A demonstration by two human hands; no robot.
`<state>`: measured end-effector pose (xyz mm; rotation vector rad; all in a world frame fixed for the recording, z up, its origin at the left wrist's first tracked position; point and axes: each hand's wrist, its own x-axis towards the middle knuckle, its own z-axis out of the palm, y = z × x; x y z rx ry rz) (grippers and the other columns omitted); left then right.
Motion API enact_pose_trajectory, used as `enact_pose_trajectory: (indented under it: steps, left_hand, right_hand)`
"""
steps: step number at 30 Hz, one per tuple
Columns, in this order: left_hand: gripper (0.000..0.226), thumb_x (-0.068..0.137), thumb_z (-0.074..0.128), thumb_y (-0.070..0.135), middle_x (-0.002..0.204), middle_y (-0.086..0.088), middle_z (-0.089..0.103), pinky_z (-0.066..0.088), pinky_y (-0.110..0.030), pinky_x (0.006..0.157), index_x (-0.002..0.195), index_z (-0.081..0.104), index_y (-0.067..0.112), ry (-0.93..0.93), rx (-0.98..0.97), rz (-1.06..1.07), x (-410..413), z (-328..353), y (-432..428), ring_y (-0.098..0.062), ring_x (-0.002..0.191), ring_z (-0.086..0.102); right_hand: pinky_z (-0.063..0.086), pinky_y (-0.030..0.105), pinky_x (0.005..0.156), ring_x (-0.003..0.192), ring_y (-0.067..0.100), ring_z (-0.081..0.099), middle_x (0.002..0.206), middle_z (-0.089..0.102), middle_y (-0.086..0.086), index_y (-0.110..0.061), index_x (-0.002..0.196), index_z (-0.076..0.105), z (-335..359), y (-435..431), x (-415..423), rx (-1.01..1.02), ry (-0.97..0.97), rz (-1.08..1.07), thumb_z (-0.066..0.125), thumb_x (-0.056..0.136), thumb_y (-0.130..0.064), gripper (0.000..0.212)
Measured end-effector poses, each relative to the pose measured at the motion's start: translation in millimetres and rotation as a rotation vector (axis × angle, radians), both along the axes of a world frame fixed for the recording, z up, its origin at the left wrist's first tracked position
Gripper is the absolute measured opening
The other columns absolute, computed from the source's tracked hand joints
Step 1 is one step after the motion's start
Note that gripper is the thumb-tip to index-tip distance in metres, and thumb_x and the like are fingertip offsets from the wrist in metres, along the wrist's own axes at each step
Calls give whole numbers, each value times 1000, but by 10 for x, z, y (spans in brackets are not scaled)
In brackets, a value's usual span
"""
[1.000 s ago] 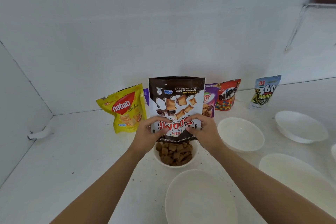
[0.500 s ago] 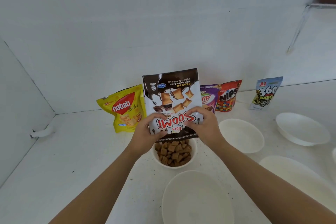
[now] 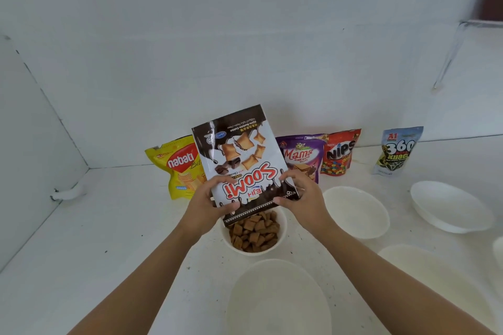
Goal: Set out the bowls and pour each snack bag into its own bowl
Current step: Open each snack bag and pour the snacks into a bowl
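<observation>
I hold a brown and white Soom snack bag [image 3: 241, 160] upside down, its mouth just above a small white bowl [image 3: 281, 236] heaped with brown square snacks [image 3: 254, 234]. My left hand [image 3: 212, 201] grips the bag's lower left side and my right hand [image 3: 302, 198] grips its lower right side. The bag leans a little to the left. Against the back wall stand a yellow Nabati bag [image 3: 181, 168], a purple Mama bag [image 3: 299, 156], a red Nips bag [image 3: 339, 152] and a 360 Kuaci bag [image 3: 397, 151].
Empty white bowls lie around: one right of the filled bowl [image 3: 356, 212], one far right [image 3: 449, 207], one near me [image 3: 277, 299], one at front right [image 3: 435, 283]. Another white rim [image 3: 499, 250] shows at the right edge. White walls close the back and left.
Both hands have lifted the upturned bag higher and tipped it leftward over the bowl. The bowl holds about the same heap of snacks.
</observation>
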<state>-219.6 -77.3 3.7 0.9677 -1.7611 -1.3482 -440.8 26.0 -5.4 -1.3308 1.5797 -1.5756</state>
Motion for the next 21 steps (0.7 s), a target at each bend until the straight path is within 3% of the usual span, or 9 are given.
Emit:
enact_pose_trajectory:
  steps: [3,7,10,13,17,21]
  left_hand:
    - [45,73,87,13,124,2,61,64,-38,71,110,69,31,2,108,43,41,75,110,-23,109,65]
    - [41,74,87,20,118,6,63,62,-30,61,110,69,31,-62,127,98,139,273,251,-21,98,68]
    - [32,76,86,23,118,4,66,61,-28,58,104,71,28,-77,84,185,197,422,336,-17,84,74]
    - [24,79,84,23,125,1,63,59,-26,57,99,73,30,-92,31,239,257,606,422,-17,89,75]
    - [11,86,75,24,112,4,74,62,-40,81,96,78,27,-3,-75,158,371,830,567,-20,102,73]
    - [23,94,62,14,114,-7,75,55,-33,100,112,76,11,121,-96,-6,542,919,695,-23,116,68]
  right_hand:
    - [60,22,74,111,16,62,112,67,-13,-24,94,64,103,35,17,49,38,-32,83,79,-8,29]
    - [62,41,82,114,21,60,108,66,-13,-21,94,68,293,116,42,82,-25,-47,86,77,-12,27]
    - [63,40,78,112,18,61,112,65,-9,-24,92,69,451,179,70,51,-30,-78,87,75,-14,27]
    - [63,36,76,112,18,59,117,62,-5,-26,92,71,603,224,104,31,-81,-104,86,77,-14,24]
    - [60,25,75,112,9,58,124,56,-12,-21,92,78,794,298,143,-66,4,-162,84,79,-21,14]
    - [54,13,69,93,3,68,105,72,0,-8,103,74,939,424,184,-140,-128,-32,76,87,-9,17]
